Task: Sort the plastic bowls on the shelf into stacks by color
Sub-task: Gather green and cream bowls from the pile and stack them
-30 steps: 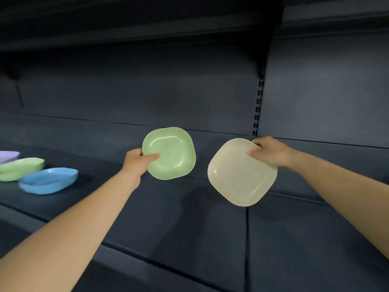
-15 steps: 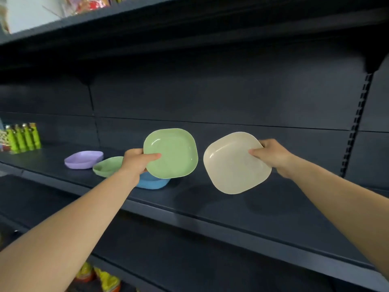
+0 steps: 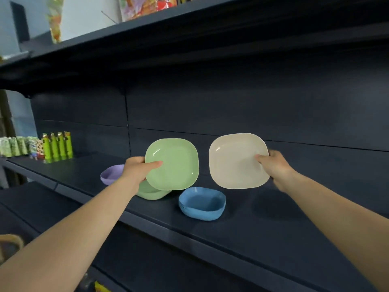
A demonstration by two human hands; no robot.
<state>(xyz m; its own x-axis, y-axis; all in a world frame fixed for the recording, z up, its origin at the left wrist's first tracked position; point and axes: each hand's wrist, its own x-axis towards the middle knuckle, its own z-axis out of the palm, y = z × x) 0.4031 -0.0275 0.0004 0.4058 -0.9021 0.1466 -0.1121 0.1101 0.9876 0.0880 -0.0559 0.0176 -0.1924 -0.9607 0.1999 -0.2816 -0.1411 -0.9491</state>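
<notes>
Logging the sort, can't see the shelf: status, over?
Left hand grip on green bowl, above the green stack. Right hand grip on cream bowl. Blue stack, purple bowl on shelf. Nothing in the way.

green packets [image 3: 57, 146] upright at far left of shelf | colourful bags [image 3: 145, 6] up on top shelf [image 3: 88, 36] | yellow packaging [image 3: 101, 287] down below

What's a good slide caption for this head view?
Left hand holds green plastic bowl, right hand holds cream plastic bowl.
</notes>
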